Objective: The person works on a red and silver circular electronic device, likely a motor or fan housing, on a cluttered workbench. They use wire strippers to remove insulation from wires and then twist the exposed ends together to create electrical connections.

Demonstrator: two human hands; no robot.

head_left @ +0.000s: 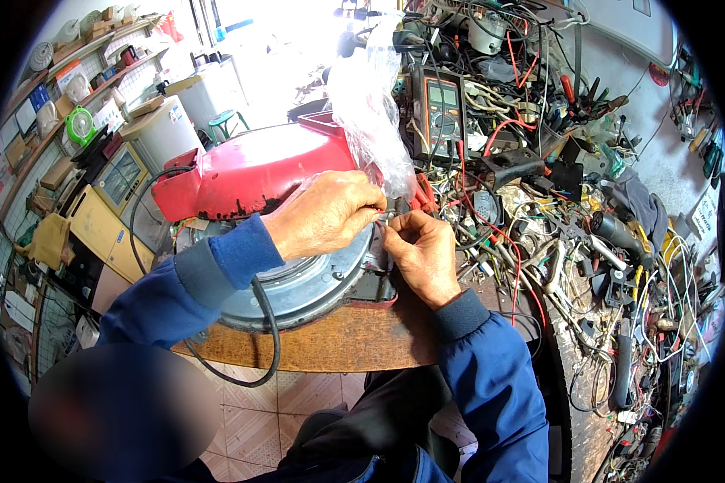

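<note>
1. Blue sleeves are entering from the 6 o'clock edge, with dark trousers and a tiled floor lying below the tabletop.
2. Both hands are meeting near picture centre, just above the near rim of the wooden tabletop.
3. Left hand is reaching in from 8 o'clock; its fingers are curling closed and pinching a small metal part at the fingertips.
4. Right hand is coming up from 5 o'clock; thumb and forefinger are closing on the same small part from below. What kind of part it is cannot be told.
5. Pinched part is sitting at the 3 o'clock side of the round grey metal housing, which is resting on the tabletop directly beneath the left hand.
6. Red casing is lying at 11 o'clock of the hands, touching the grey housing.
7. Black cable is looping off the housing and hanging over the tabletop edge at 7 o'clock.
8. Clear plastic bag is standing at 12 o'clock of the hands, with a multimeter just beyond it.
9. Loose wires and hand tools are crowding the tabletop from 1 to 4 o'clock.
10. Shelves are holding boxes at 10 o'clock.
</note>
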